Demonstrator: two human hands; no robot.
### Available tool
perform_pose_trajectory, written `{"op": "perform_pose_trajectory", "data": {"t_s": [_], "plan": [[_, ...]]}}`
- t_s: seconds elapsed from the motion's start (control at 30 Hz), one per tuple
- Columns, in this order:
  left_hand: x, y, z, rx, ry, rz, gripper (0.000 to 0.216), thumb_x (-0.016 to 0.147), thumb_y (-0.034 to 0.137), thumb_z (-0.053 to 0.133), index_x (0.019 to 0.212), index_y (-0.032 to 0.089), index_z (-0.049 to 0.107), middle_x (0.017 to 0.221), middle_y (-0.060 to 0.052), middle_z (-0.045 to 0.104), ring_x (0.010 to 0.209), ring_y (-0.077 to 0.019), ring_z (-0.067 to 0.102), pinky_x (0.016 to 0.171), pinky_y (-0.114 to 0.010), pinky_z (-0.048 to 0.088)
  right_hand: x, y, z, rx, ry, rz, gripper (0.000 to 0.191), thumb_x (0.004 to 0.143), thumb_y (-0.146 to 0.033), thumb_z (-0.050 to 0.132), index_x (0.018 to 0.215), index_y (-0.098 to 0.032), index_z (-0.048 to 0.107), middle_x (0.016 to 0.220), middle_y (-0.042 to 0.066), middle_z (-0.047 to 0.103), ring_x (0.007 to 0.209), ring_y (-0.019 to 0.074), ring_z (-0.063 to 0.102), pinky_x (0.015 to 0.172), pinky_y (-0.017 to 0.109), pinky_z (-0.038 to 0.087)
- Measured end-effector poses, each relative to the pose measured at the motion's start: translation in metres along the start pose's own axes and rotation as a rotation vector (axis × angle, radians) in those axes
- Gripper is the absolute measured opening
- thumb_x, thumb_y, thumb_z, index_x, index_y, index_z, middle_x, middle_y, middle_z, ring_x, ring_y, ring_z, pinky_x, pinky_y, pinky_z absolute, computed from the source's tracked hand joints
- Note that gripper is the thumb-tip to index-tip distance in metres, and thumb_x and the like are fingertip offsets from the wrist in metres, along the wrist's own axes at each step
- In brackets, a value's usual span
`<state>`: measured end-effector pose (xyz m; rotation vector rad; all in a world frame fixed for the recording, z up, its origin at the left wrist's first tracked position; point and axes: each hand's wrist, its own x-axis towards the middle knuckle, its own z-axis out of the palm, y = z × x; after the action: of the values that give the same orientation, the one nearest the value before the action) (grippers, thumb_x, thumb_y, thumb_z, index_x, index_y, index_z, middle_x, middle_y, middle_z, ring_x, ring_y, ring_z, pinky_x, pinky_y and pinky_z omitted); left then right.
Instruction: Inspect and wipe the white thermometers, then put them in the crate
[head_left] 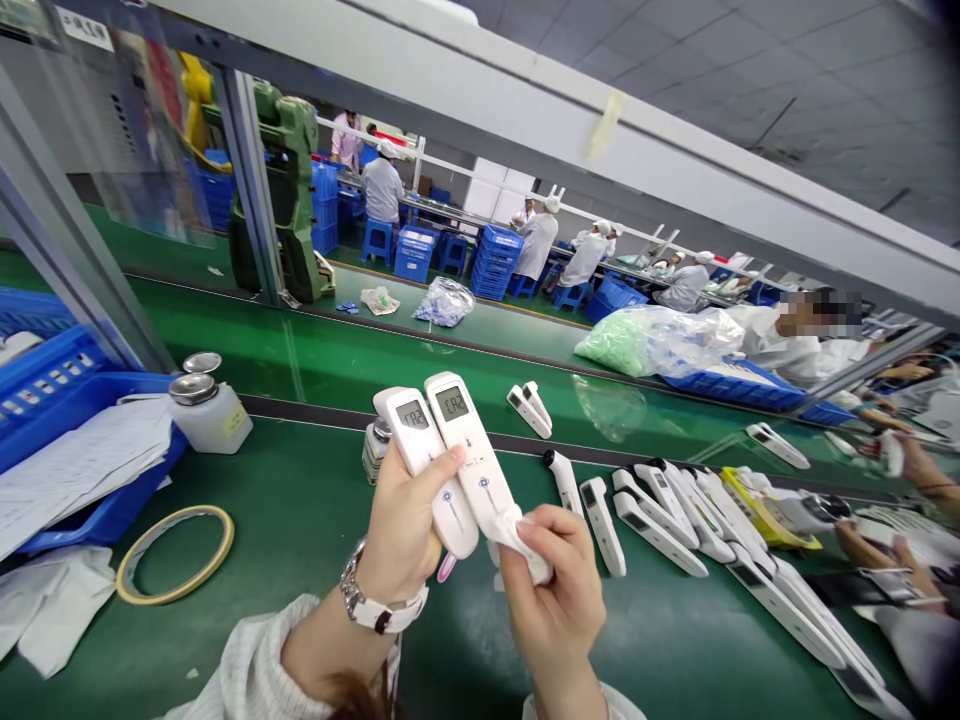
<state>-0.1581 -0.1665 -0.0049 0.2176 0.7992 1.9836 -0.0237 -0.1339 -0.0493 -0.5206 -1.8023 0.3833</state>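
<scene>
My left hand (401,530) is closed round two white handheld thermometers (450,460), held side by side with their small grey displays facing me. My right hand (555,590) pinches a white cloth (525,545) against the lower end of the right-hand thermometer. A wristwatch (367,605) sits on my left wrist. Both hands hover above the green bench (300,520).
A row of several more white thermometers (675,520) lies to the right, two more (529,408) behind. A dispenser bottle (206,410), a tape ring (174,553), a blue tray (105,505) with papers and a small jar (375,447) stand left. Another person's hands (885,550) work at the far right.
</scene>
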Motion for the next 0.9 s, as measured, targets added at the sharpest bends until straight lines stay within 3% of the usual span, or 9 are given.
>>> {"op": "perform_pose_trajectory", "data": {"t_s": [0.13,0.23,0.4,0.57,0.67,0.77,0.9], "plan": [[-0.001,-0.002,0.003,0.019,-0.002,-0.029,0.039,0.068,0.017,0.072,0.103,0.020,0.055,0.096,-0.004,0.069,0.091,-0.0231,0.065,0.080,-0.036,0.053,0.004,0.002,-0.002,0.041,0.048,0.190,0.018,0.079,-0.010,0.059,0.093,-0.022,0.058,0.090,0.004,0.055,0.081,0.0174,0.056,0.064,0.031,0.049],[-0.002,-0.003,0.005,0.025,-0.004,-0.054,0.039,0.069,0.017,0.071,0.105,0.020,0.054,0.099,-0.005,0.068,0.092,-0.0224,0.064,0.081,-0.036,0.053,0.003,0.000,-0.008,0.064,0.119,0.187,0.019,0.079,-0.010,0.059,0.094,-0.022,0.058,0.090,0.004,0.056,0.083,0.0171,0.056,0.067,0.030,0.049],[-0.005,-0.006,0.004,0.015,-0.038,-0.086,0.036,0.070,0.017,0.070,0.102,0.019,0.054,0.093,-0.004,0.067,0.086,-0.0195,0.064,0.077,-0.033,0.054,-0.005,-0.004,-0.008,0.082,-0.032,0.148,0.022,0.079,-0.010,0.057,0.098,-0.022,0.055,0.096,0.005,0.054,0.086,0.0170,0.056,0.070,0.031,0.048],[-0.009,-0.011,0.005,-0.003,-0.076,-0.194,0.032,0.072,0.018,0.069,0.099,0.019,0.053,0.091,-0.004,0.066,0.087,-0.0201,0.064,0.078,-0.034,0.053,-0.006,-0.003,-0.005,0.044,0.035,0.386,0.011,0.084,-0.023,0.055,0.095,-0.021,0.056,0.082,0.002,0.060,0.068,0.0137,0.058,0.056,0.023,0.048],[-0.010,-0.013,0.005,-0.014,-0.080,-0.191,0.034,0.073,0.018,0.069,0.102,0.020,0.053,0.096,-0.005,0.066,0.092,-0.0209,0.063,0.082,-0.035,0.052,-0.012,-0.003,-0.009,0.117,0.110,0.455,0.010,0.086,-0.027,0.053,0.092,-0.021,0.056,0.078,0.001,0.058,0.065,0.0129,0.057,0.055,0.022,0.047],[-0.008,-0.011,0.004,0.010,-0.045,-0.139,0.037,0.071,0.018,0.070,0.105,0.018,0.054,0.097,-0.007,0.066,0.091,-0.0221,0.063,0.078,-0.035,0.053,-0.020,-0.005,-0.014,0.152,0.218,0.414,0.013,0.087,-0.026,0.052,0.099,-0.021,0.054,0.086,0.003,0.058,0.073,0.0141,0.057,0.059,0.024,0.049],[-0.006,-0.010,0.005,0.010,-0.009,-0.049,0.040,0.070,0.018,0.071,0.106,0.019,0.054,0.094,-0.006,0.066,0.084,-0.0192,0.064,0.072,-0.032,0.054,-0.021,-0.007,-0.010,0.074,0.031,0.191,0.018,0.083,-0.018,0.053,0.101,-0.021,0.054,0.099,0.007,0.056,0.093,0.0198,0.055,0.075,0.034,0.048]]}}
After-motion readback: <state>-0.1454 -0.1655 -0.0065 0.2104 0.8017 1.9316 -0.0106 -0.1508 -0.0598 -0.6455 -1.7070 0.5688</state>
